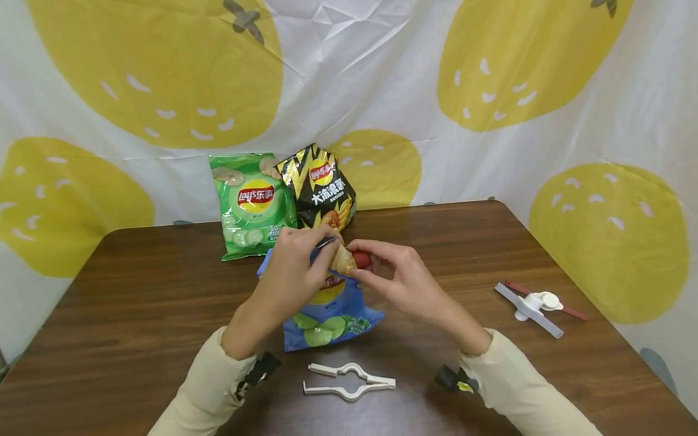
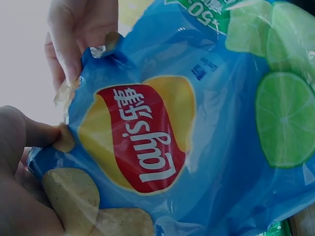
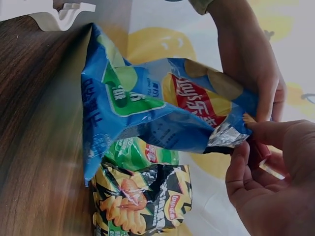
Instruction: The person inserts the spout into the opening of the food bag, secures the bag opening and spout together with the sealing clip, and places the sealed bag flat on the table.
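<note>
A blue Lay's chip bag is held up by its top edge between my two hands, over the table. My left hand pinches the top edge, thumb on the printed front in the left wrist view. With thumb and fingers, my right hand pinches the other side of the top edge. Crumpled silver foil shows at the bag's mouth, beside the right fingertips. Between the hands appear a tan patch and a red piece; I cannot tell if these are part of the bag.
Behind the hands, a green Lay's bag and a black-and-yellow Lay's bag lean on the patterned cloth. A white clip lies spread near the front. At the right lie bag clips with a white cap, one grey, one red.
</note>
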Demonstrator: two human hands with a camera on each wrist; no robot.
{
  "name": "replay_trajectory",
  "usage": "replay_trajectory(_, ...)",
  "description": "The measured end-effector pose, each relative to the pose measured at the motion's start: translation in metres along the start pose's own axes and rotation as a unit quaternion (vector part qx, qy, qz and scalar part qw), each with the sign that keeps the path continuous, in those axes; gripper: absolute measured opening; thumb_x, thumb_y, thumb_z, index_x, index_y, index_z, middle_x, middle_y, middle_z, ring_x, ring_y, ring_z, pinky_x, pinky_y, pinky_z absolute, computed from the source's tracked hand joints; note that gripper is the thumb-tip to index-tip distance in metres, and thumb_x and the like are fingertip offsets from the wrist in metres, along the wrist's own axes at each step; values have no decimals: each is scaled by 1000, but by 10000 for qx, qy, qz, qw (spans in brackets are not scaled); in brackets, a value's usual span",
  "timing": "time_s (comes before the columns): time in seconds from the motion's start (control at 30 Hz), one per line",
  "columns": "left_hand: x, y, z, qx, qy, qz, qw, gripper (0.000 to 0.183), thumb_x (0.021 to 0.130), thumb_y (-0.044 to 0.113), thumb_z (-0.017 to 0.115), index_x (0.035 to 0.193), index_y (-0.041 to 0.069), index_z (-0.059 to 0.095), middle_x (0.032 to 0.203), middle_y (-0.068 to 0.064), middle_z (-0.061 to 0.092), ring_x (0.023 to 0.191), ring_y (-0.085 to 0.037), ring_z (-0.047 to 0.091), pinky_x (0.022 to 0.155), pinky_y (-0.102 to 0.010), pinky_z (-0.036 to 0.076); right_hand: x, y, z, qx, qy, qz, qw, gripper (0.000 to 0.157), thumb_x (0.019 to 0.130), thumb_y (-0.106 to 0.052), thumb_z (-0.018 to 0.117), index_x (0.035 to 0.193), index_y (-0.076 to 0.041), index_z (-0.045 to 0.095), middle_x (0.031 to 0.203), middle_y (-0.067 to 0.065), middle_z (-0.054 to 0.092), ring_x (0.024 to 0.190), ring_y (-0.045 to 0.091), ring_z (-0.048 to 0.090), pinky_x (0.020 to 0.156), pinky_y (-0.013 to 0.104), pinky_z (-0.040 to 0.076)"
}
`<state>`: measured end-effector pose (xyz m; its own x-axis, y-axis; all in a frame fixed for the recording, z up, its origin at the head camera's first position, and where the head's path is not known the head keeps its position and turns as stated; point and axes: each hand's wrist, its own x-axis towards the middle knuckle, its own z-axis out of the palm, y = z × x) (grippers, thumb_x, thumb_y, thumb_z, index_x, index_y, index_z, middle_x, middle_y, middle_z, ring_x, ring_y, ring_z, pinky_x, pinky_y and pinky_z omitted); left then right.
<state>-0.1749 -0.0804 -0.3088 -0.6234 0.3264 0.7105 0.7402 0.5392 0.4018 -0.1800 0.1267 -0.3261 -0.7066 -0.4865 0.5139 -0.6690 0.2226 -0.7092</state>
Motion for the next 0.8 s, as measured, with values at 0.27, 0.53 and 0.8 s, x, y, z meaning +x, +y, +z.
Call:
replay_trajectory(0.27,1,-2,5,-26,190,-45,9998,7,93,7,68,99,5,64,83,-3,71,70,-16,64,71,-36,43,-1,2,3,54,12,-245,9997,34,88,3,72,120,2,65,107,10,68,93,17,63,79,26,55)
replay_trajectory(0.53,-1,1,8,340,706,-55,9969,19,85,6,77,95,4,62,86,-8,63,80,-22,59,72,-37,49,-2,5,8,44,237,-261,9994,39,89,2,71,125,-2,57,109,9,67,98,20,65,82,30,55)
replay_trajectory(0.8,-4,-2,7,1106,80,925,9895,16,87,1,68,101,1,75,96,-8,74,89,-25,63,76,-40,48,0,8,10,346,463,-159,9982,38,90,3,69,123,-3,51,112,10,69,103,20,65,86,31,54)
